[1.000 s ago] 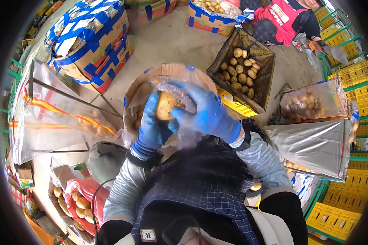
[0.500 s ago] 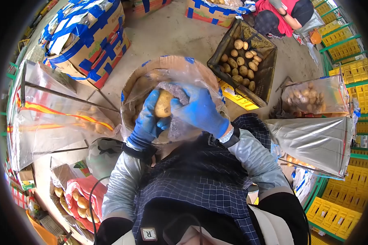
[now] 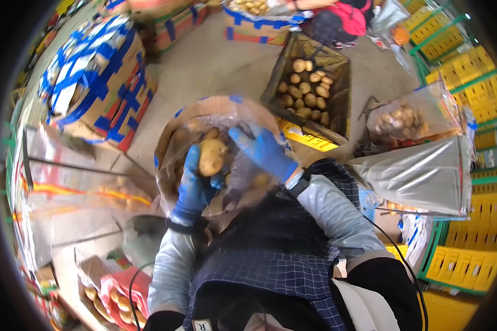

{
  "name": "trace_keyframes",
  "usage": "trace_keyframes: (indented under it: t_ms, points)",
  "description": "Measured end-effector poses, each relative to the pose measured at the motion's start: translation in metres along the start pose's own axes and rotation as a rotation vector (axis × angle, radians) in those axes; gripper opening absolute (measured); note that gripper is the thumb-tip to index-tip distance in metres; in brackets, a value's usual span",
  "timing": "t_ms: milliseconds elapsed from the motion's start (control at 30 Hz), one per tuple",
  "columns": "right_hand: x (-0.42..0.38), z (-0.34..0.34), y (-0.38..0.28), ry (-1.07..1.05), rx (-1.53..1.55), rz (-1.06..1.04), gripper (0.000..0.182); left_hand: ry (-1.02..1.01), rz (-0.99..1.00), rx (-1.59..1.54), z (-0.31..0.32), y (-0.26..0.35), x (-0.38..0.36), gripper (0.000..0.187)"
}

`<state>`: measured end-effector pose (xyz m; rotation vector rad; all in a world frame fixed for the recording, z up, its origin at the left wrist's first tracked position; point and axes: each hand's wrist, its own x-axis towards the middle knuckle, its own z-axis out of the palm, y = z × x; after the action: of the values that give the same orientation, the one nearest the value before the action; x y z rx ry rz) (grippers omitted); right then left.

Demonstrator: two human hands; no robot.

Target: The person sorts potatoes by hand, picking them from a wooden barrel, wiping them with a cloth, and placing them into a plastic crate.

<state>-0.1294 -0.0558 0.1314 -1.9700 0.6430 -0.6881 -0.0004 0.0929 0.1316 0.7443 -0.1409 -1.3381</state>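
A large potato [image 3: 211, 156] rests in my left hand [image 3: 191, 185], whose blue-gloved fingers curl round it. My right hand [image 3: 266, 153], gloved in blue too, is to the right of the potato and apart from it, with its fingers stretched toward the upper left and nothing visible in them. Both hands are over a round cardboard box [image 3: 167, 138] lined with clear plastic [image 3: 240, 118]. Other potatoes show dimly inside the box under the plastic. Motion blurs the plastic near my right hand.
A dark crate [image 3: 342, 83] of potatoes stands beyond the box, to the right. Taped cartons [image 3: 113, 91] are at the upper left. Clear bags on frames [image 3: 83, 182] flank both sides. Another person [image 3: 328, 25] is at the top. Yellow crates [image 3: 466, 265] line the right.
My right hand has come away from the potato and opened, letting go of the crumpled plastic or netting it held. The camera view has shifted, so the surroundings sit differently.
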Motion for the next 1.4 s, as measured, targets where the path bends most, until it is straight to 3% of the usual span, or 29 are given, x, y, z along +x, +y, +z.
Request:
trace_keyframes:
  t_ms: [67, 100, 133, 167, 233, 267, 333, 367, 400, 433, 533, 633, 767, 833, 900, 1000, 1067, 1167, 1200, 1233, 1267, 1300, 1400]
  points:
    - [-0.003, -0.008, -0.005, 0.037, -0.128, -0.127, 0.031, 0.026, 0.112, 0.281, -0.009, -0.005, 0.002, 0.054]
    - [-0.004, -0.030, -0.041, 0.044, -0.617, -0.572, 0.028, 0.094, 0.193, 0.356, -0.008, -0.010, 0.001, 0.052]
    - [-0.006, -0.028, -0.047, 0.018, -0.694, -0.673, 0.028, 0.083, 0.234, 0.402, -0.020, -0.014, 0.002, 0.051]
    - [-0.009, -0.014, -0.042, -0.029, -0.660, -0.627, 0.028, 0.072, 0.275, 0.448, -0.031, -0.017, 0.004, 0.052]
    - [-0.001, 0.024, -0.004, -0.039, -0.306, -0.311, 0.029, -0.004, 0.302, 0.483, -0.040, -0.017, 0.014, 0.055]
    - [0.002, 0.030, 0.004, -0.008, -0.131, -0.162, 0.030, -0.029, 0.231, 0.326, -0.020, -0.015, 0.010, 0.056]
    - [-0.002, 0.040, 0.018, 0.009, 0.032, -0.025, 0.032, -0.028, 0.289, 0.422, -0.090, -0.033, 0.046, 0.058]
    - [-0.003, 0.039, 0.007, 0.003, 0.090, 0.003, 0.033, 0.031, 0.426, 0.766, -0.047, -0.024, 0.026, 0.055]
    - [-0.002, 0.038, -0.004, -0.058, 0.294, 0.188, 0.034, 0.116, 0.570, 1.112, -0.008, -0.016, -0.003, 0.053]
    - [-0.001, 0.038, -0.004, -0.063, 0.378, 0.227, 0.035, 0.014, 0.462, 0.727, 0.001, -0.019, 0.000, 0.055]
    - [-0.004, 0.033, -0.010, -0.064, 0.533, 0.331, 0.037, -0.015, 0.439, 0.694, -0.024, -0.026, 0.015, 0.055]
    - [-0.015, 0.011, -0.033, -0.093, 0.751, 0.416, 0.041, 0.063, 0.867, 1.342, -0.042, -0.035, 0.014, 0.057]
    - [-0.018, 0.018, -0.024, -0.051, 0.857, 0.411, 0.037, -0.048, 0.492, 0.751, -0.032, -0.029, 0.019, 0.064]
    - [-0.010, 0.019, -0.010, -0.019, 0.512, 0.193, 0.028, -0.160, 0.328, 0.449, -0.029, -0.026, 0.035, 0.061]
    - [-0.009, -0.013, -0.043, -0.127, 0.179, 0.077, 0.026, -0.232, 0.163, 0.148, -0.031, -0.028, 0.046, 0.058]
    - [-0.005, -0.008, -0.015, -0.114, 0.035, -0.083, 0.027, 0.011, 0.361, 0.442, -0.054, -0.026, 0.027, 0.056]
    - [0.003, -0.003, 0.003, -0.109, 0.096, -0.090, 0.028, -0.065, 0.189, 0.201, -0.042, -0.007, 0.024, 0.057]
    - [0.020, -0.014, 0.022, -0.166, 0.282, 0.120, 0.032, -0.150, -0.047, -0.244, -0.022, 0.007, 0.015, 0.063]
    - [0.021, -0.025, -0.009, -0.148, -0.113, 0.291, 0.039, -0.118, -0.047, -0.270, -0.016, 0.005, 0.014, 0.066]
    - [0.024, -0.021, 0.023, -0.174, -0.093, 0.151, 0.045, -0.087, -0.046, -0.296, -0.011, 0.003, 0.013, 0.069]
    - [0.024, -0.021, 0.024, -0.225, -0.111, 0.139, 0.046, -0.112, -0.060, -0.338, -0.003, 0.007, 0.012, 0.071]
    - [0.023, -0.020, 0.025, -0.268, -0.139, 0.127, 0.048, -0.300, -0.061, -0.365, -0.013, 0.007, 0.013, 0.068]
    - [0.020, -0.013, 0.056, -0.315, -0.258, 0.079, 0.053, -0.097, 0.010, -0.309, -0.021, 0.002, 0.013, 0.060]
